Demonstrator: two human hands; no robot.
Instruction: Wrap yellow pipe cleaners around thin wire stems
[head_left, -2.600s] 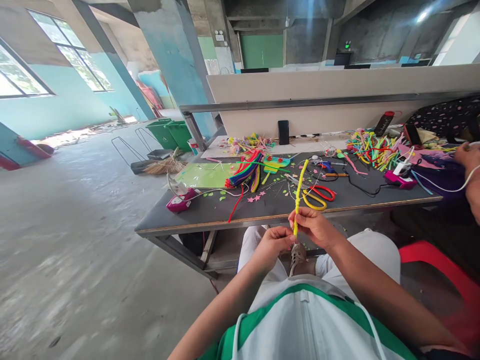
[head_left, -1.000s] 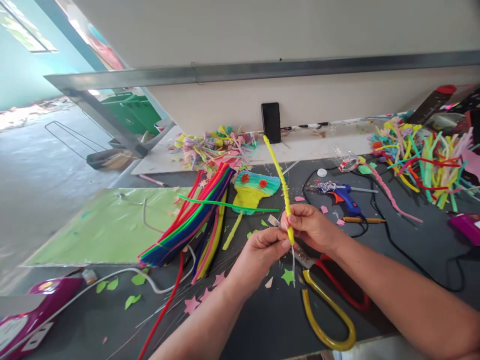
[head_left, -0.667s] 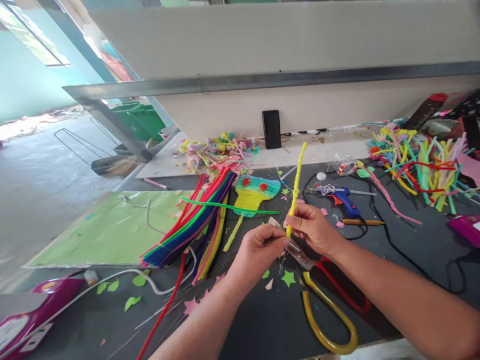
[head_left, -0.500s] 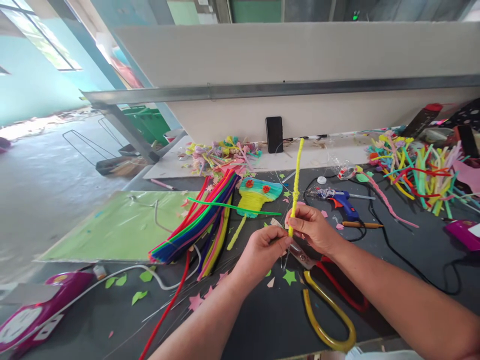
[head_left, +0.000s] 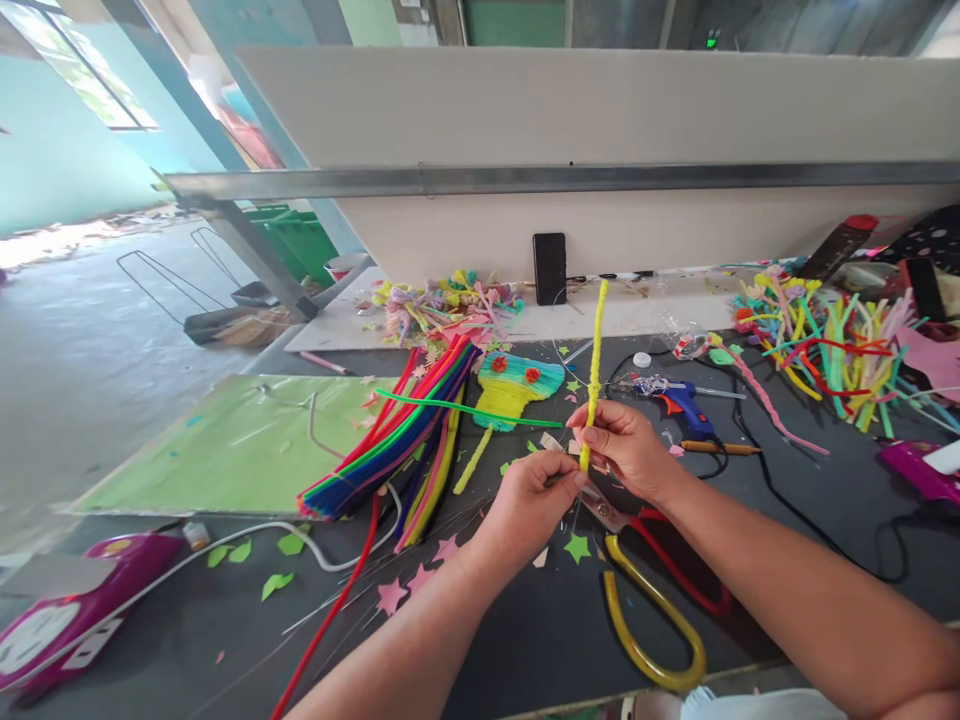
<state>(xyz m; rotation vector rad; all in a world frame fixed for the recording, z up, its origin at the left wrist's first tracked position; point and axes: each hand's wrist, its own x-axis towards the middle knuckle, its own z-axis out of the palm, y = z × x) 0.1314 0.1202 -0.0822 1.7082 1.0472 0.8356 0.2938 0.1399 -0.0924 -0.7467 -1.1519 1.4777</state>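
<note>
A yellow fuzzy stem [head_left: 596,350] stands upright between my hands, thicker along its lower part. My left hand [head_left: 536,500] pinches its bottom end. Just above, my right hand [head_left: 626,445] grips the lower part between thumb and fingers. Scissors with one red and one yellow handle [head_left: 660,625] lie beneath my hands, their blades partly hidden. Left of the stem lies a blue and yellow fuzzy figure [head_left: 510,395] with two red dots and a yellow stalk. Beside it is a bundle of colored stems [head_left: 397,440] with a green stem across it.
A blue glue gun [head_left: 690,405] with a black cord and a brown stick [head_left: 720,448] lie to the right. Piles of colorful stems [head_left: 442,310] and an upright phone [head_left: 550,268] are at the back. Purple devices [head_left: 97,600] sit at both sides, with paper stars scattered between.
The view has shifted slightly. Both hands keep their grip on the yellow stem, and my right hand's fingers have shifted a little around it.
</note>
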